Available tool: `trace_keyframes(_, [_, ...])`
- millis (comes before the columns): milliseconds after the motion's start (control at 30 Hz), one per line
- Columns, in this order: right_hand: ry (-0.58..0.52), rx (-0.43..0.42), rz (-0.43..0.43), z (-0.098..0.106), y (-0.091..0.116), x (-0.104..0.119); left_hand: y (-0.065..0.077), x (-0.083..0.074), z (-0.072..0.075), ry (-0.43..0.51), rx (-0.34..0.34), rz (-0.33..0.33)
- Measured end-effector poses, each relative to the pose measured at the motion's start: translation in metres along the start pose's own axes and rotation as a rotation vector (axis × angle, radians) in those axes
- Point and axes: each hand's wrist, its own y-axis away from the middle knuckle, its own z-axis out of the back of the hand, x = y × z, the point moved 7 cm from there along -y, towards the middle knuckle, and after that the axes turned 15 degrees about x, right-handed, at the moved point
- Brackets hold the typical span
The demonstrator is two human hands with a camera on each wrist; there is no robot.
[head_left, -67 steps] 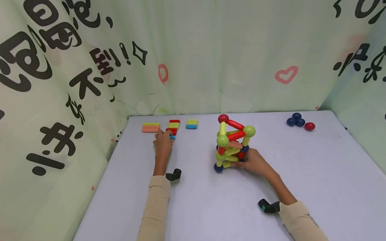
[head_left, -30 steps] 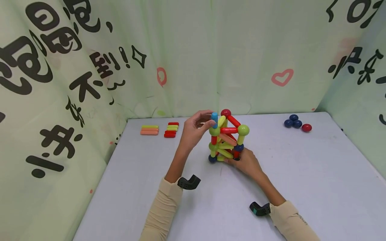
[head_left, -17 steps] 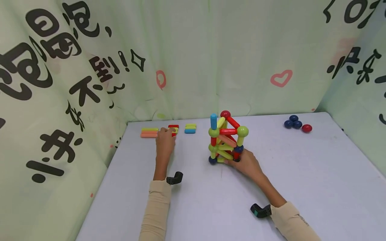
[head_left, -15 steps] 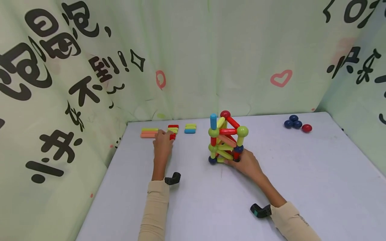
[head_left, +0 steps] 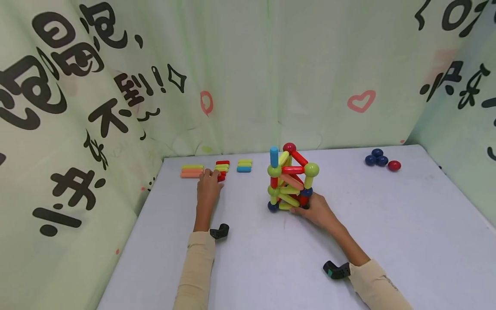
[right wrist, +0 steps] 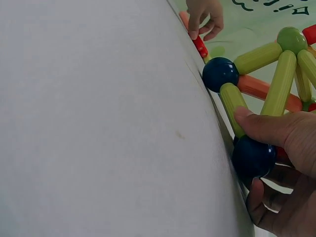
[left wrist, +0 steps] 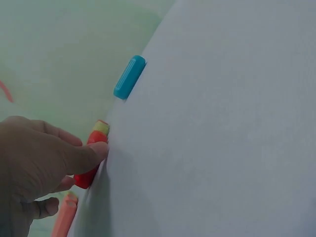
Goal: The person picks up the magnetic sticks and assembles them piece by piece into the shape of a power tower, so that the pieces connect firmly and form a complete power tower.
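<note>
A tower of magnetic rods and balls [head_left: 293, 169] stands mid-table, red, yellow-green and orange rods joined by green, red and dark blue balls. One blue rod [head_left: 274, 157] points straight up from a green ball at its left. My right hand [head_left: 315, 211] grips the tower's base; in the right wrist view the thumb lies on a yellow-green rod [right wrist: 234, 106] beside a dark blue ball [right wrist: 254, 156]. At the sorted rods, my left hand [head_left: 209, 187] pinches a red rod [left wrist: 87, 177] between thumb and fingers, its far side hidden.
Orange rods [head_left: 190, 175] with a yellow-green one lie left of the left hand. Right of it is a pair, yellow-green over a blue rod [head_left: 244, 169]. Several dark blue balls [head_left: 370, 160] and a red ball [head_left: 394, 165] sit at the back right. A printed curtain [head_left: 240, 86] hangs behind.
My left hand carried a blue rod to the tower, left it upright on a green ball, and returned to the red rods. The right hand kept its grip on the base.
</note>
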Motion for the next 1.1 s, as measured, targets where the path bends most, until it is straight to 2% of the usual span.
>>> trace_keyframes(300, [0.005,0.031,0.021,0.0,0.004,-0.005,0.004,0.002,-0.005,-0.025,0.003,-0.014])
trace_keyframes(367, [0.004,0.04,0.022,0.0,0.005,-0.005,0.005,0.0,-0.005,0.016,0.017,-0.015])
trace_keyframes(433, [0.005,0.052,0.033,0.0,0.005,-0.005,0.006,-0.006,-0.001,0.121,0.024,-0.048])
trace_keyframes(533, [0.003,0.067,0.055,0.0,0.006,-0.005,0.007,-0.031,0.015,0.409,0.002,-0.204])
trace_keyframes(633, [0.005,0.07,0.075,0.001,0.007,-0.004,0.008,-0.072,0.043,0.677,0.018,-0.393])
trace_keyframes(700, [0.006,0.066,0.082,0.002,0.006,-0.004,0.007,-0.103,0.064,0.777,0.034,-0.495])
trace_keyframes(800, [0.008,0.062,0.085,0.003,0.004,-0.004,0.003,-0.144,0.091,0.842,0.055,-0.602])
trace_keyframes(900, [0.004,0.062,0.088,0.002,0.002,-0.003,-0.002,-0.173,0.108,0.841,0.071,-0.685])
trace_keyframes(1000, [0.001,0.07,0.091,0.001,0.001,-0.002,-0.006,-0.188,0.111,0.823,0.123,-0.7])
trace_keyframes(1100, [-0.006,0.069,0.083,0.001,0.0,-0.003,-0.01,-0.197,0.105,0.806,0.186,-0.686])
